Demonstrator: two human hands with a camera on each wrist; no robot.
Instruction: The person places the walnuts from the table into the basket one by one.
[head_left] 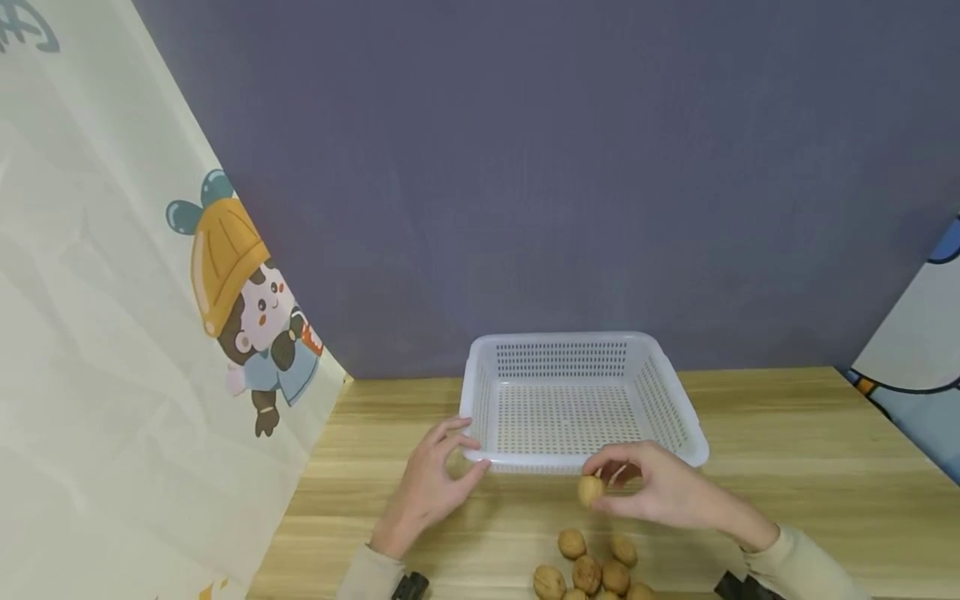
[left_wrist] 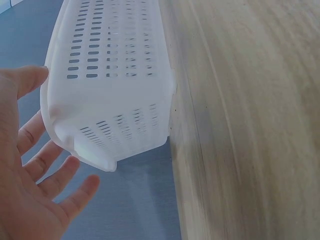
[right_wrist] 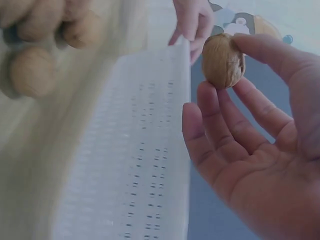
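Observation:
A walnut (right_wrist: 223, 61) is pinched between the thumb and fingertips of my right hand (head_left: 660, 487), raised just in front of the basket's near rim. The white plastic basket (head_left: 581, 459) has slotted walls and stands on the wooden table. At its near left corner, my left hand (head_left: 431, 483) rests its spread fingers and thumb against the rim. In the left wrist view the thumb (left_wrist: 34, 79) lies at the rim's edge, with two fingers partly hidden behind the corner. Below the right hand, several walnuts (head_left: 587, 575) lie in a group on the table.
The wooden table (head_left: 787, 467) extends to both sides of the basket. A dark grey-blue panel (head_left: 570, 183) rises behind it. On the left is a pale sheet (head_left: 112, 375) with a cartoon figure; another printed sheet (head_left: 911, 350) stands at the right.

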